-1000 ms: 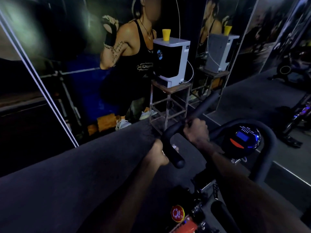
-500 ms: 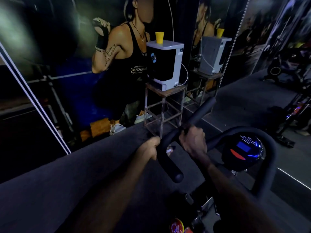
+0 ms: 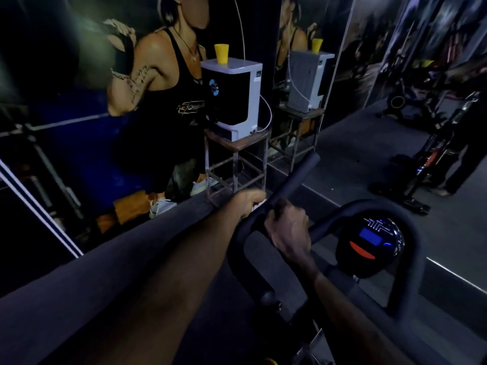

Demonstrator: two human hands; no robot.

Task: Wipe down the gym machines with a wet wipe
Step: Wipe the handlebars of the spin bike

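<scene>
Fingers of right hand [image 3: 288, 233] curl round handlebar [image 3: 292, 180]; left hand [image 3: 249, 204] fingers hidden, state unclear.

Not many words I can read here

At the left of the middle I see gold letters on the black top [image 3: 168, 101] in the wall picture [image 3: 79, 75], but they are too blurry to spell. The white box [image 3: 237, 101] has a round blue badge [image 3: 213, 87] I cannot read. The bike screen [image 3: 370, 245] at the right glows blue with no clear numbers.

Wipe [image 3: 259, 204] perhaps hidden under left hand [image 3: 249, 202]
</scene>
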